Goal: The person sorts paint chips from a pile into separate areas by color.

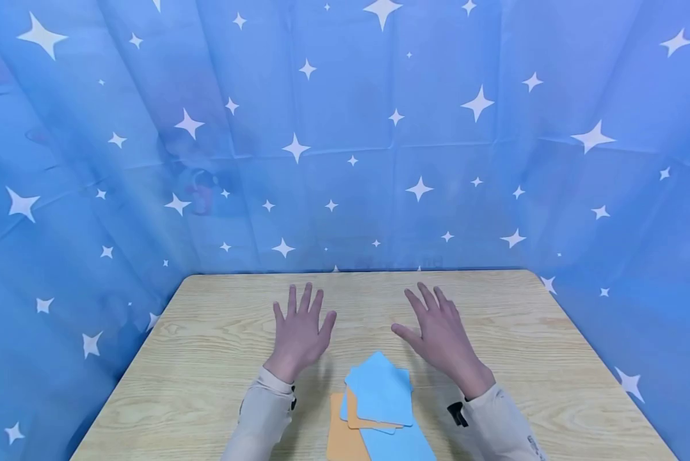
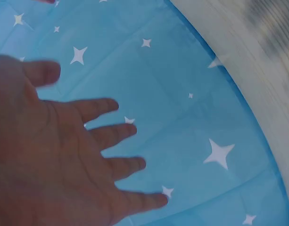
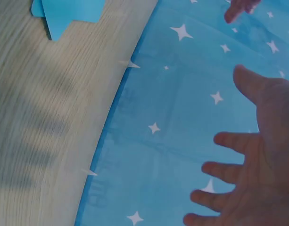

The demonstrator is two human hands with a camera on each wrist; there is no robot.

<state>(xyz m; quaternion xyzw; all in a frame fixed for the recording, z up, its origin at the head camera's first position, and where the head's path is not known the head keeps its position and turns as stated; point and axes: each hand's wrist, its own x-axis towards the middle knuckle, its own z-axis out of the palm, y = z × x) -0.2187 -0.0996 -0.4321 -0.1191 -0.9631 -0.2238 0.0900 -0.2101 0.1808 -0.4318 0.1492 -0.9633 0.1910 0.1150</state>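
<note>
My left hand (image 1: 300,334) is held out over the table with its fingers spread, holding nothing. To its right, my right hand (image 1: 441,334) is stretched forward the same way, the thumb apart from the fingers and nothing in it. Between the two forearms, near the front, lies a loose pile of blue cards (image 1: 384,390) and orange cards (image 1: 345,426), overlapping at different angles. In the left wrist view the palm (image 2: 59,155) faces the camera with all fingers extended. A corner of the blue cards (image 3: 73,12) shows at the top left of the right wrist view.
The light wood-grain table (image 1: 207,358) has rounded far corners. Behind it and along both sides hangs a blue curtain (image 1: 345,179) with white stars, close to the table's edges. Shadows of the arms fall on the tabletop.
</note>
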